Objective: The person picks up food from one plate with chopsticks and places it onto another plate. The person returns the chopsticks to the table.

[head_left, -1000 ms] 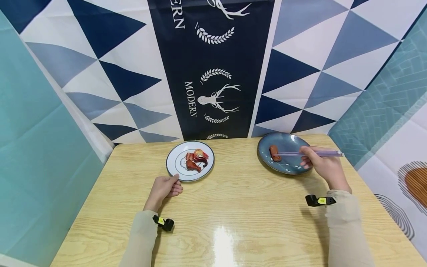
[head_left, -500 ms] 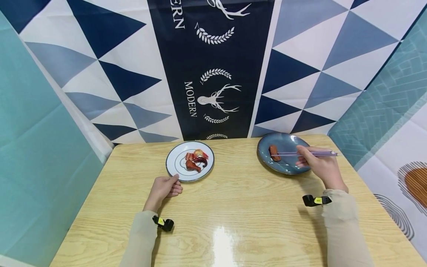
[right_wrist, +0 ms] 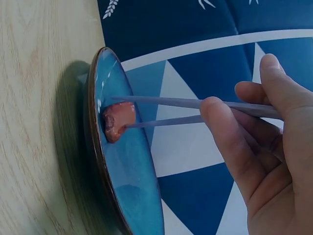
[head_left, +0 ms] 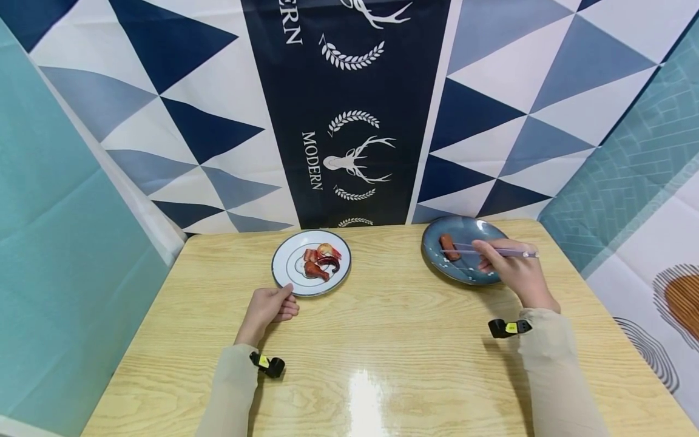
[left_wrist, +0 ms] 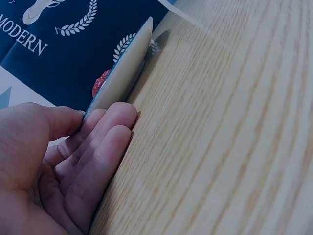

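My left hand [head_left: 270,305] pinches the near rim of a white plate [head_left: 284,261] with a dark edge line, thumb on top and fingers beneath. The plate bears a chicken drumstick [head_left: 315,271], a shrimp [head_left: 329,251] and other small food pieces. At the far right, my right hand [head_left: 516,273] holds a pair of purple chopsticks [right_wrist: 176,102]. Their tips are spread on either side of a brown piece of sausage [right_wrist: 119,122] lying on a dark blue plate [right_wrist: 139,196]. Whether both tips touch the sausage, I cannot tell.
Both plates stand near the back of a wooden table [head_left: 382,328]. A patterned cloth wall [head_left: 355,200] rises right behind its back edge. Teal cloth [head_left: 71,243] closes off the left side, and more patterned cloth the right.
The right hand has moved left and slightly nearer, and the chopsticks have slid left across the sausage, their tips spreading apart. Neither the left hand nor the white plate has visibly moved.
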`<state>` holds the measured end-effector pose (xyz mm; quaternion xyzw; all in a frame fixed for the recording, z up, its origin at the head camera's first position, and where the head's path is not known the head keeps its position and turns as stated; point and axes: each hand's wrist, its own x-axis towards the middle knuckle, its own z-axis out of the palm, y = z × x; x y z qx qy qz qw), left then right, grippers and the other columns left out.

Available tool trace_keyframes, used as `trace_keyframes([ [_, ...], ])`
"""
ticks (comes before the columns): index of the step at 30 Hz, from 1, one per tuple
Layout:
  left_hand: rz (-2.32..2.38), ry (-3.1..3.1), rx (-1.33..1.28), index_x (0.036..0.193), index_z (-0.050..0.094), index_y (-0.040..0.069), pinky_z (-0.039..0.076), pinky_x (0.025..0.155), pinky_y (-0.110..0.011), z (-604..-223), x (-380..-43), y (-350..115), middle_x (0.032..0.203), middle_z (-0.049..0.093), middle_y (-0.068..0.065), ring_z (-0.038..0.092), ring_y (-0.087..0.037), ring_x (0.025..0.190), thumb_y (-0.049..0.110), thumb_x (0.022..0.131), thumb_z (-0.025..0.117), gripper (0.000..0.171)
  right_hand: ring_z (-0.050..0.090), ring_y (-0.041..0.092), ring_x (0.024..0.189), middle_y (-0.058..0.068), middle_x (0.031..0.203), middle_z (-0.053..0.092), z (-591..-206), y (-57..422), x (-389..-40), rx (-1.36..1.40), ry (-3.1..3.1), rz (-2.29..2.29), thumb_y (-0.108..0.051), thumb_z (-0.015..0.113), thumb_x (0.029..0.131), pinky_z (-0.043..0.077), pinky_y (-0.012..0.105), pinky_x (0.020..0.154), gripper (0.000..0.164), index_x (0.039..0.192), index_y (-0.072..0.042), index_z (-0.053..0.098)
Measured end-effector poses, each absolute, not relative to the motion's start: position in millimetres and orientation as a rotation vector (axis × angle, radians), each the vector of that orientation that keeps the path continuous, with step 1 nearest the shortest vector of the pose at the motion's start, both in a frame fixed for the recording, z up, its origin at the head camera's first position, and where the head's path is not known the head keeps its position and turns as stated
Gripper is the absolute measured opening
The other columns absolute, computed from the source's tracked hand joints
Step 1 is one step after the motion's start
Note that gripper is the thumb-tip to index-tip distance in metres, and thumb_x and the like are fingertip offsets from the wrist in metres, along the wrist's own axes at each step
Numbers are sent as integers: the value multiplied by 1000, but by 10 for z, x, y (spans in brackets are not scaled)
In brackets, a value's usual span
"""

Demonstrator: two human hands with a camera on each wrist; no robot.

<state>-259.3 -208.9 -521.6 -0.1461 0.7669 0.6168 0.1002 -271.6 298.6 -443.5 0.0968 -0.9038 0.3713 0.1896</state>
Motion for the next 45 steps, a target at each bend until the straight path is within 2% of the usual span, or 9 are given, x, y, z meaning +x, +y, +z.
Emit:
trace_keyframes([
  [5, 1823, 2270, -435, 94, 73, -4, 64, 62, -24, -5216, -2594, -2096, 73, 76, -6, 72, -11, 63, 36, 105, 59, 44, 66, 5, 53, 3, 62, 70, -4412, 2964, -2736, 352, -2520, 1002, -29, 67, 102, 52, 9, 55, 41, 68, -7, 74],
  [12, 1826, 2271, -433, 94, 73, -4, 64, 62, -23, -5221, -2599, -2104, 73, 76, -6, 72, -11, 63, 36, 105, 60, 44, 66, 7, 52, 4, 61, 69, -4422, 2962, -2790, 411, -2485, 976, -20, 69, 101, 53, 9, 53, 35, 69, -6, 74],
  [16, 1829, 2272, -437, 93, 73, -4, 64, 62, -24, -5224, -2600, -2101, 73, 76, -6, 72, -11, 63, 36, 105, 60, 43, 67, 7, 55, 8, 65, 71, -4432, 2951, -2803, 317, -2508, 1008, -29, 64, 104, 53, 10, 55, 39, 79, -2, 75],
  [22, 1817, 2270, -449, 93, 74, -3, 64, 63, -24, -5227, -2601, -2097, 75, 76, -7, 73, -11, 64, 36, 105, 60, 43, 70, 13, 59, 17, 75, 74, -4442, 2941, -2805, 99, -2526, 1221, -44, 57, 105, 62, 23, 57, 53, 104, 6, 75],
  [30, 1815, 2278, -429, 95, 73, -3, 64, 63, -24, -5220, -2590, -2100, 75, 76, -6, 73, -11, 64, 38, 105, 60, 44, 70, 12, 61, 9, 74, 74, -4482, 2961, -2845, -34, -2514, 1269, -52, 57, 103, 60, 19, 57, 57, 110, 1, 76],
  [35, 1816, 2277, -428, 94, 73, -3, 64, 63, -23, -5214, -2589, -2097, 74, 76, -6, 72, -11, 64, 37, 105, 60, 44, 62, 7, 61, 1, 67, 70, -4500, 2969, -2865, -138, -2552, 1179, -63, 51, 101, 49, 18, 56, 66, 99, -2, 77],
  [38, 1820, 2278, -421, 94, 73, -4, 64, 63, -23, -5212, -2589, -2095, 74, 76, -6, 72, -11, 63, 36, 105, 60, 44, 61, 4, 61, 5, 69, 72, -4507, 2967, -2881, -126, -2546, 1147, -62, 47, 103, 47, 16, 55, 68, 97, -1, 77],
  [42, 1822, 2274, -424, 94, 73, -4, 64, 62, -23, -5211, -2592, -2093, 73, 76, -6, 73, -11, 63, 36, 105, 59, 43, 65, 3, 61, 15, 78, 74, -4514, 2964, -2899, -64, -2530, 1172, -58, 42, 106, 51, 13, 55, 68, 108, 1, 76],
  [45, 1820, 2274, -429, 94, 73, -4, 64, 62, -24, -5208, -2599, -2088, 73, 76, -6, 73, -11, 63, 36, 106, 59, 43, 65, 3, 61, 15, 80, 75, -4516, 2974, -2898, -44, -2535, 1191, -57, 38, 107, 51, 13, 56, 69, 113, 2, 74],
])
